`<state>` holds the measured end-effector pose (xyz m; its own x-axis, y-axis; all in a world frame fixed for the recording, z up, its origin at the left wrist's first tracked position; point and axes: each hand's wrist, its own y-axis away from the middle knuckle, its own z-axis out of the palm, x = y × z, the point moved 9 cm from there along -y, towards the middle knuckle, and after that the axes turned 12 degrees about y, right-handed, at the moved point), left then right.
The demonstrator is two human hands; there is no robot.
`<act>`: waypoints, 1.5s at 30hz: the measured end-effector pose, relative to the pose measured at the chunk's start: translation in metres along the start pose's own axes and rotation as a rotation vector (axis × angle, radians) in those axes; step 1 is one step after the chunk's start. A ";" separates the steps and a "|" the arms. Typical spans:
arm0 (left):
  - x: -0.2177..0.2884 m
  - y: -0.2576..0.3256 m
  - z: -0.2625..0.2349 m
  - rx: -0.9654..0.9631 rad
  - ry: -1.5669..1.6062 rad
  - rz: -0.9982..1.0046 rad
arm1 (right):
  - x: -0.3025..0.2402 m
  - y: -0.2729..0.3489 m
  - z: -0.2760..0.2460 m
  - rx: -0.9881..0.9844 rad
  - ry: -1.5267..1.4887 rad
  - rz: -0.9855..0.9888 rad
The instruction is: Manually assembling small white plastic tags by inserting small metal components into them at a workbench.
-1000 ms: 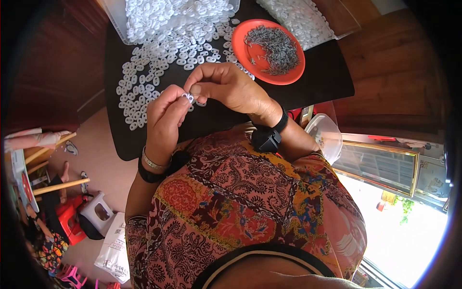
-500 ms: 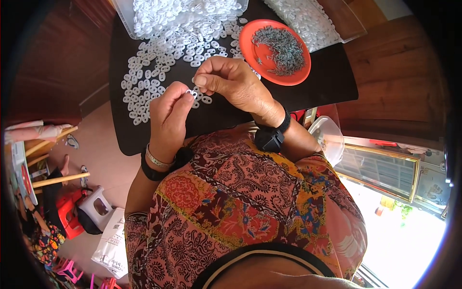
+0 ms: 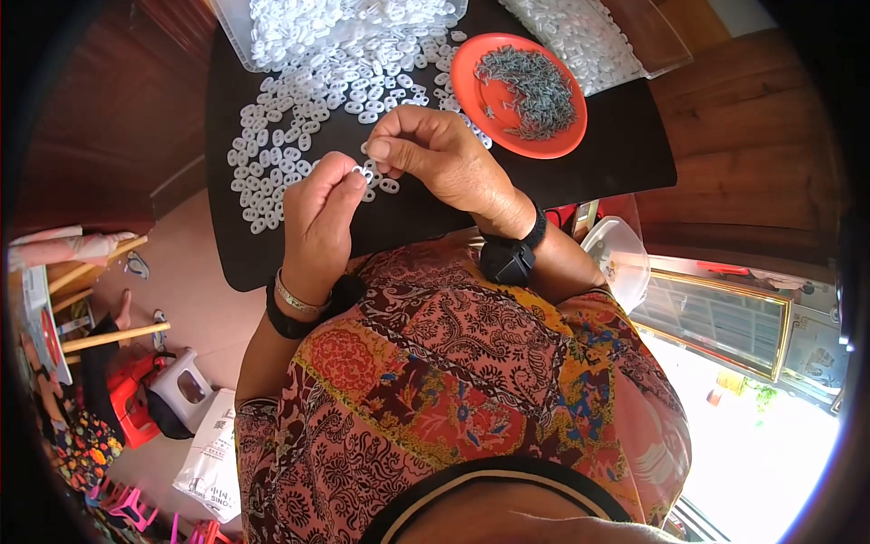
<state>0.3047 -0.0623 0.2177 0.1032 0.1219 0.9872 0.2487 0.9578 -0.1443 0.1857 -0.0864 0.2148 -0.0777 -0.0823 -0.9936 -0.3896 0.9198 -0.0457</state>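
Between the thumb and finger of my left hand (image 3: pixel 317 213) is a small white plastic piece with two holes (image 3: pixel 363 174). Just above and to its right, my right hand (image 3: pixel 439 163) has thumb and fingertips pinched together; anything in that pinch is too small to make out. The two hands almost meet over the near part of the dark table (image 3: pixel 616 150). Many similar white two-hole pieces (image 3: pixel 265 186) lie spread beyond and left of my hands. To the right, an orange-red plate (image 3: pixel 466 91) carries a heap of small grey screw-like parts (image 3: pixel 542 104).
A clear bin heaped with white pieces (image 3: pixel 344 27) stands at the table's far side, with another clear container (image 3: pixel 666 45) of them at the far right. A translucent tub (image 3: pixel 616 258) is beside my right forearm. Stools (image 3: pixel 186 385) and another person (image 3: pixel 86 444) are at the left.
My hands hold almost the same pose, still close together over the table. At the lower left, the other person has shifted slightly.
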 end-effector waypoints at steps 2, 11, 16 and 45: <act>0.000 0.000 0.000 0.004 0.002 -0.002 | -0.001 0.000 0.002 -0.011 0.014 0.001; -0.003 0.001 0.001 -0.009 0.025 -0.001 | 0.001 0.002 0.006 -0.025 0.054 0.007; -0.008 0.002 -0.001 0.017 0.063 -0.024 | -0.004 0.003 0.007 0.025 0.162 -0.044; -0.025 0.024 -0.065 0.271 0.300 -0.053 | -0.010 -0.022 0.012 0.030 1.305 -0.411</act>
<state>0.3710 -0.0590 0.1855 0.3835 0.0274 0.9232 0.0026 0.9995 -0.0308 0.2058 -0.1008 0.2243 -0.7694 -0.6324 -0.0898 -0.5762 0.7479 -0.3297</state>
